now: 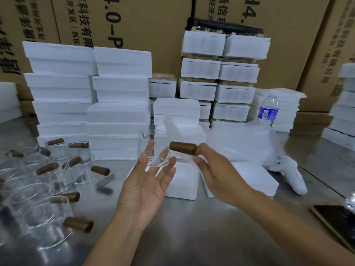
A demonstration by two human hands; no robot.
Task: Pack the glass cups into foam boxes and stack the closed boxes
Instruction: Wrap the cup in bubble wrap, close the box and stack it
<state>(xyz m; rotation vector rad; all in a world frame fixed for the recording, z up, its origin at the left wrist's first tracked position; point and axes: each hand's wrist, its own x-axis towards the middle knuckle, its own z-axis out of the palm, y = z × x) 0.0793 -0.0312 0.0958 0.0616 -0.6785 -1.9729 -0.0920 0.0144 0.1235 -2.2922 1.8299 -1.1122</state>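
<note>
Gripping the brown handle, the right hand holds an empty glass cup; left hand spread open beneath it, base blurred.

Bare left hand and right hand — sleeveless forearms.

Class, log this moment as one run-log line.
right hand: grips glass cup by brown handle | left hand: open, under cup base | foam box: below, on table

Clear glossy glass cup with matt wooden handle; white matt foam boxes.
</note>
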